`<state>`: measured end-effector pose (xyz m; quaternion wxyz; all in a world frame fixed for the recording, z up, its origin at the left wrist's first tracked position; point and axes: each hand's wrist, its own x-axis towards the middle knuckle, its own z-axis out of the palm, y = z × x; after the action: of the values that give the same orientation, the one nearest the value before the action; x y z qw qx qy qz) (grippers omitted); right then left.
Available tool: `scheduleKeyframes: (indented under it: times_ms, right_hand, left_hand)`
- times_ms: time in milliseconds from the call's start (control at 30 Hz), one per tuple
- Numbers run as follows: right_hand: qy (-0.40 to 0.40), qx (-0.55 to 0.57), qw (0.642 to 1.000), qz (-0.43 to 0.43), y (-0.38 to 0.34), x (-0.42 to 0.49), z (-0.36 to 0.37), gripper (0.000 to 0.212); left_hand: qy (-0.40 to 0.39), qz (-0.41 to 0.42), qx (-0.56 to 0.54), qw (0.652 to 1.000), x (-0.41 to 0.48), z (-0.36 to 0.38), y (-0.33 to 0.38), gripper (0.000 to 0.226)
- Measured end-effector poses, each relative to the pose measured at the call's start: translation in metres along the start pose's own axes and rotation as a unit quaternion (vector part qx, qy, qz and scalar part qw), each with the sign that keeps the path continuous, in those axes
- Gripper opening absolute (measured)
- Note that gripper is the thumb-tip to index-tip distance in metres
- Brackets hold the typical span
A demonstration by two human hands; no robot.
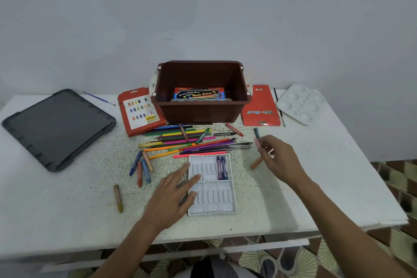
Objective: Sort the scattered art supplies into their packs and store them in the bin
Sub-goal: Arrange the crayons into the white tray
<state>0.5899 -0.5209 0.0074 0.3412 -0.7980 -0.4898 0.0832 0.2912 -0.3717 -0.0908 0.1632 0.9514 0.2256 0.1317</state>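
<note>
A white crayon tray [212,198] lies in front of me with purple crayons [222,168] in its upper right slot. My left hand [174,192] lies flat with straight fingers against the tray's left edge. My right hand [278,157] hovers right of the tray and pinches a pink crayon [257,142]. An orange crayon [256,163] lies just below that hand. Coloured pencils and crayons [189,140] are heaped between the tray and the brown bin [199,108], which holds a water colour pack [198,93].
Red packs lie left [141,113] and right [260,106] of the bin. A dark grey lid [56,128] sits far left, a white palette [301,102] far right. Loose crayons [141,168] and a brown crayon [118,197] lie left of the tray. A dark crayon [256,132] lies near my right hand.
</note>
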Motion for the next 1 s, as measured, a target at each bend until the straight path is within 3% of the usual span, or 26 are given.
scheduleKeyframes:
  times_ms: [100,333,667,1000]
  right_hand:
    - [-0.018,0.103,0.994,0.042,-0.021,0.005,0.013,0.026]
    - [-0.067,0.140,0.984,0.087,-0.055,0.010,0.052,0.029]
    - [-0.111,0.041,0.990,0.072,-0.070,0.000,0.087,0.024]
    - [-0.078,-0.069,0.995,0.007,-0.053,0.000,0.093,0.031]
  left_hand:
    - [-0.001,0.000,0.000,1.000,0.001,-0.001,0.000,0.048]
    - [-0.002,0.000,-0.001,1.000,0.001,-0.001,0.001,0.048]
    - [-0.002,0.001,-0.014,1.000,0.001,-0.003,0.001,0.048]
    - [0.003,0.004,-0.025,1.000,0.001,-0.004,0.002,0.047]
